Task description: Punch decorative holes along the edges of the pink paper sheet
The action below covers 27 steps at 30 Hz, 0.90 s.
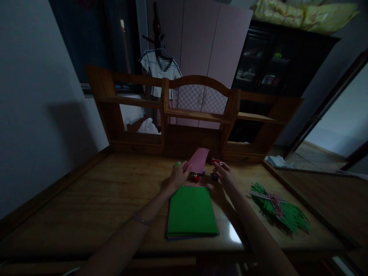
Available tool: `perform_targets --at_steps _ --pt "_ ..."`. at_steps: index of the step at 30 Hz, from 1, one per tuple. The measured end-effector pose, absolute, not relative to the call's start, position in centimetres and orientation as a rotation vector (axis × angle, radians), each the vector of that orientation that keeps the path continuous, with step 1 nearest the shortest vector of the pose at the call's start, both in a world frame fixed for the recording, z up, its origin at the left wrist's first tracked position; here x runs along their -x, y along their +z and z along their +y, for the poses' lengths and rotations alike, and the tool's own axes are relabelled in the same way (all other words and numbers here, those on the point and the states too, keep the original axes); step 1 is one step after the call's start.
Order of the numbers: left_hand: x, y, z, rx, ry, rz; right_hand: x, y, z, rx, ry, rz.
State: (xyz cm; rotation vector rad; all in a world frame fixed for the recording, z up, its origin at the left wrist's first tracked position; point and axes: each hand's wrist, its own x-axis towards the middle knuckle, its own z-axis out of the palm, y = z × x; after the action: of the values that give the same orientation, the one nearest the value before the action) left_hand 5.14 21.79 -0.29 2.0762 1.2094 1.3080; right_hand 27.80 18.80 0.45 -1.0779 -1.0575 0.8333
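A small pink sheet [199, 159] stands up from my left hand [179, 177], whose fingers are closed on its lower left edge. Beside that hand is a small green thing with an eye-like white spot [177, 164], partly covered by the fingers. My right hand [225, 174] has its fingers drawn together at a small red thing with eye-like white spots [217, 161]; its exact kind is unclear. Below those fingers sits a dark blue-purple piece [214, 177]. A red, round thing with a white spot [196, 178] lies between my hands, behind a stack of green-topped sheets [192, 211].
Right of my forearm lies a bundle of green fringed strips [280, 209] with a pink bow [276, 203]. A wooden shelf unit [198, 113] stands along the back of the desk [115, 199]. A wall [37, 115] borders the left side.
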Motion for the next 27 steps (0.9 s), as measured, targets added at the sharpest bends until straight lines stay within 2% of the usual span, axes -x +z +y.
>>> perform_targets --at_steps 16,27 --pt "-4.8 0.0 21.9 -2.010 1.276 1.396 -27.8 0.9 19.3 0.757 1.289 -0.676" --pt "-4.8 -0.3 22.1 -2.040 1.289 1.354 -28.1 1.3 19.3 0.786 1.298 -0.608"
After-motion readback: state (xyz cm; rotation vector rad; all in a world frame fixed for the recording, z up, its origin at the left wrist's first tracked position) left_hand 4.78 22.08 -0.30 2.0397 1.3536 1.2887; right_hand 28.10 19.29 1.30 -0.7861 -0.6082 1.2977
